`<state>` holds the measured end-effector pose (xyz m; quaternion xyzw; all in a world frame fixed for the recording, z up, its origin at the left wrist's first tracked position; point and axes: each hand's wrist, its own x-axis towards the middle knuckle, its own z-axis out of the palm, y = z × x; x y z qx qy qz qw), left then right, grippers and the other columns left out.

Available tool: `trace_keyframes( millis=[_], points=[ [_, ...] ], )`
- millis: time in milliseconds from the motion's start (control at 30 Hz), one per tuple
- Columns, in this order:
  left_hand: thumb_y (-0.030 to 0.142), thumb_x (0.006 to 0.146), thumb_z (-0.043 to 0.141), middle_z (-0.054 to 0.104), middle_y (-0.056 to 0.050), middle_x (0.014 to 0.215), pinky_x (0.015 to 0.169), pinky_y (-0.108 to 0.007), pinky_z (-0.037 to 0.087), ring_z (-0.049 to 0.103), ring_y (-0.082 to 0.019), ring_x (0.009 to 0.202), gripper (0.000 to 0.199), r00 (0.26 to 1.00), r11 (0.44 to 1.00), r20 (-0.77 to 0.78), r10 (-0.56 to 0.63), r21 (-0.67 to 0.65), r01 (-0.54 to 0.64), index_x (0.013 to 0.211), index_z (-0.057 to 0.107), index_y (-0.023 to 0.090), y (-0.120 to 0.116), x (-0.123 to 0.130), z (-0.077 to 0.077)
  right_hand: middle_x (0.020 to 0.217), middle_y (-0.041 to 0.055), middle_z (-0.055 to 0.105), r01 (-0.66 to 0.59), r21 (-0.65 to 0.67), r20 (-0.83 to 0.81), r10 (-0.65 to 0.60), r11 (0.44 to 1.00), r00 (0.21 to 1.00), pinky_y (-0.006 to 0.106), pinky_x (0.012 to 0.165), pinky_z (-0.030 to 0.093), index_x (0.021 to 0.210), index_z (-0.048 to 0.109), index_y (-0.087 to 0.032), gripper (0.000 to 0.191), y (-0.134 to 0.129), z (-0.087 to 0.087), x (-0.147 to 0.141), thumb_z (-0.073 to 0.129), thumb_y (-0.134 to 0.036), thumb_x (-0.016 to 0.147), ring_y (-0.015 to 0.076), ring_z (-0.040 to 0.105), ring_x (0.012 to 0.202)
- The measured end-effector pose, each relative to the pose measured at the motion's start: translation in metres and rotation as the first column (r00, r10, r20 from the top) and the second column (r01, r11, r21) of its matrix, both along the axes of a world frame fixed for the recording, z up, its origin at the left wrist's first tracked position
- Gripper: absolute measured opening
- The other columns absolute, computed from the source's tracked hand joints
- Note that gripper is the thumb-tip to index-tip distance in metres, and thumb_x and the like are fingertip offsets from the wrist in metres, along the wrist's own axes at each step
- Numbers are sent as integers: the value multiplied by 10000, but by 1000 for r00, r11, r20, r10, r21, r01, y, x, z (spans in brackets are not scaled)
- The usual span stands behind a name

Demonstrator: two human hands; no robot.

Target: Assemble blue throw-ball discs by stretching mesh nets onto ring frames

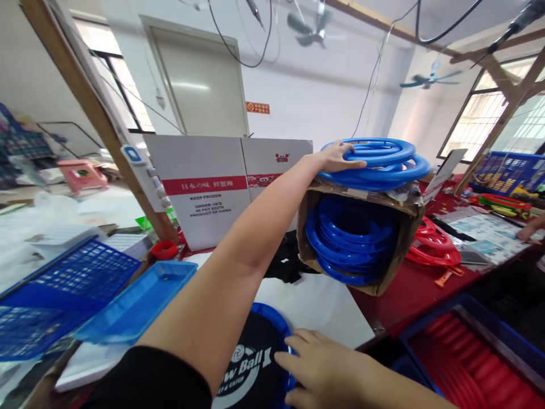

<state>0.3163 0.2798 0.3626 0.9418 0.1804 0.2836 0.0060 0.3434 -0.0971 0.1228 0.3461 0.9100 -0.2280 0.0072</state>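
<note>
My left hand (340, 157) reaches far forward, its fingers apart on a stack of blue plastic rings (383, 150). These rings lie on top of a cardboard box (374, 288) that opens toward me. Inside the box are several darker blue rings (353, 238). Close to me on the table is a round black disc with a blue rim (238, 363), printed with white lettering ending in "Ball". My left forearm hides part of it. My right hand (319, 363) lies at the disc's right edge, fingers spread over the blue rim.
A large white carton (200, 165) stands behind my left arm. To the left are a light blue tray (140, 301) and a blue basket (72, 284). Red rings (434, 244) lie right of the box; a bin of red parts (477, 352) sits lower right. Another person's hand (530, 230) shows far right.
</note>
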Motion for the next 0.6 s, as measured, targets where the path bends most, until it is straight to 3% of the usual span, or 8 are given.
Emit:
trace_keyframes(
  millis=[133,233,400,600],
  points=[
    [726,961,484,543,-187,1545,1244,-619,323,445,-403,1451,817,1000,1000,27,15,3,-15,1617,438,242,9,9,-6,1532,279,581,-21,52,17,20,998,1000,579,1197,463,1486,585,-126,637,-1,-6,-2,671,-516,989,465,521,1472],
    [766,958,459,447,-188,1641,1257,-705,223,350,-437,1528,859,995,995,26,97,-15,-96,1653,388,267,-6,9,-6,1501,299,601,-63,130,37,59,990,998,575,1178,481,1476,595,-99,658,-2,-13,-4,680,-528,984,477,545,1445],
    [773,944,480,350,-163,1708,1265,-750,133,252,-446,1596,859,967,965,-16,254,-67,-255,1656,391,301,-33,-3,-5,1441,294,643,-130,203,59,120,970,991,602,1122,514,1479,596,-112,693,-5,-24,-8,641,-599,988,492,582,1396],
    [768,914,546,426,-208,1669,1234,-779,163,294,-473,1565,851,990,989,32,141,-46,-139,1591,479,258,-33,-27,-11,1384,293,679,-149,264,23,148,953,989,589,1109,528,1390,658,-96,643,-7,-35,-22,701,-571,959,461,621,1349]
  ],
)
